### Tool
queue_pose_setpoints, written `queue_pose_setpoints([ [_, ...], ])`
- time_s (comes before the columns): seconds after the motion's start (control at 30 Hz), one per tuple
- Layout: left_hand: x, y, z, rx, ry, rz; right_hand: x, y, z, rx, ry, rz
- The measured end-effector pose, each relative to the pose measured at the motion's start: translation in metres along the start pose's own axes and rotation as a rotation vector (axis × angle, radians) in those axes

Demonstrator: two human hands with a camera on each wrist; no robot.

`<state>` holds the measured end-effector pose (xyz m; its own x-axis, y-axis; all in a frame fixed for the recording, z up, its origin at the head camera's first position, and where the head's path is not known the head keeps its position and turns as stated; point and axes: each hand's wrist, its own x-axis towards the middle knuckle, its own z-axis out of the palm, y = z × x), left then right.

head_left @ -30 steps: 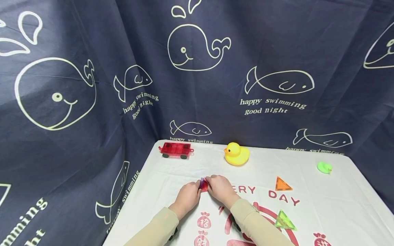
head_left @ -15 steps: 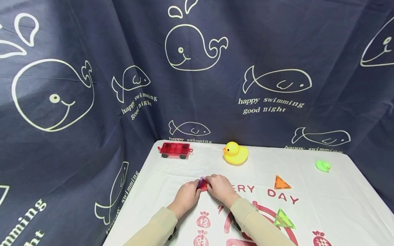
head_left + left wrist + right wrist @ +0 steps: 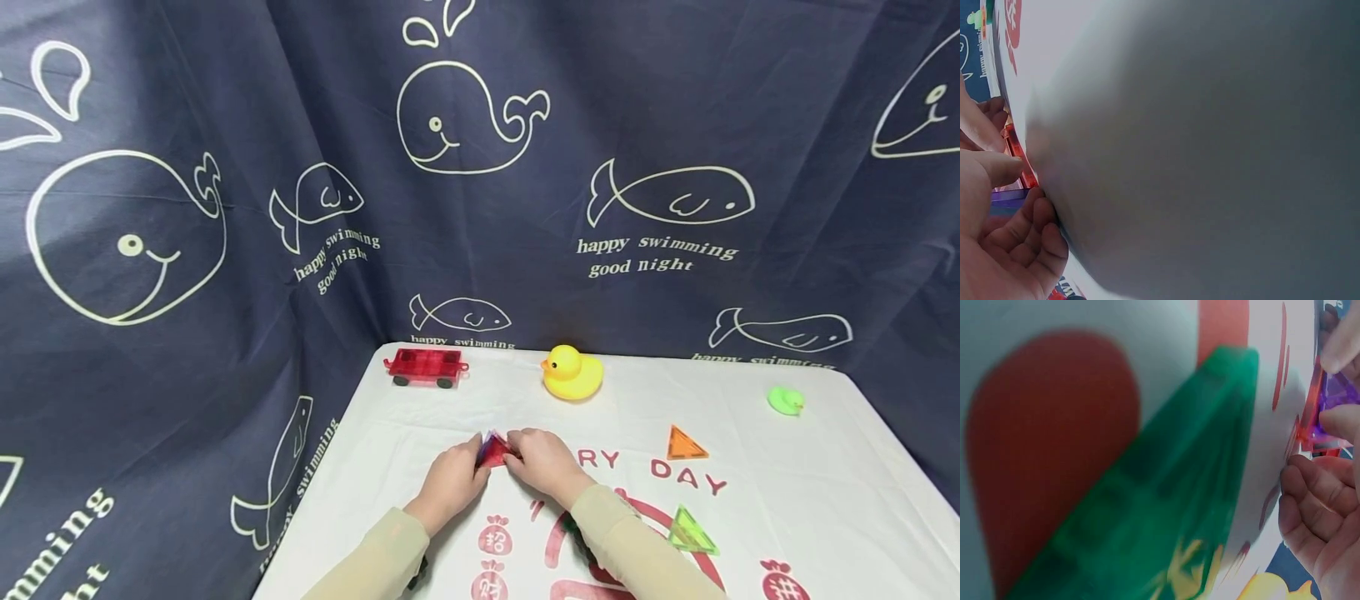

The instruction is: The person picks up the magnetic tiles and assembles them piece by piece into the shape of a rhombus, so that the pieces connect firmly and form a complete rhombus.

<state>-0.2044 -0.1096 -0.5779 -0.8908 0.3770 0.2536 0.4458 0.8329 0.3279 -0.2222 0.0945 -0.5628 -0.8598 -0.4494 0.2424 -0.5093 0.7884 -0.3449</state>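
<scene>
Between both hands stands a small peaked shape of translucent magnetic tiles. Its red triangular tile faces me, with a purple tile behind and to the left. My left hand holds the shape's left side, thumb in front and fingers behind. On the other side my right hand holds its right edge between thumb and fingers. The fingers cover parts of both side edges. A green translucent tile lies close under my right wrist, mostly hidden by the sleeve in the head view.
A red wheeled toy car base and a yellow duck stand at the back. An orange triangle, a yellow-green triangle and a small green duck lie to the right. A dark blue curtain hangs behind the table.
My right hand has shifted slightly right and the hands stand a little farther apart, so more of the red tile shows. The head view has drifted slightly.
</scene>
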Motion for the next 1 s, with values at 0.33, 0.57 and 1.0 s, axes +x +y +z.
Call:
queue_pose_setpoints([
  [0.33,-0.007,0.006,-0.004,-0.063,0.035,-0.067,-0.013,0.019,-0.016,0.013,-0.075,0.104],
  [0.57,-0.012,0.025,-0.001,-0.077,-0.068,0.059,-0.026,0.043,-0.029,0.009,-0.017,0.165],
  [1.0,-0.005,0.071,0.025,-0.085,-0.172,0.273,-0.071,0.123,-0.068,-0.012,0.073,0.296],
])
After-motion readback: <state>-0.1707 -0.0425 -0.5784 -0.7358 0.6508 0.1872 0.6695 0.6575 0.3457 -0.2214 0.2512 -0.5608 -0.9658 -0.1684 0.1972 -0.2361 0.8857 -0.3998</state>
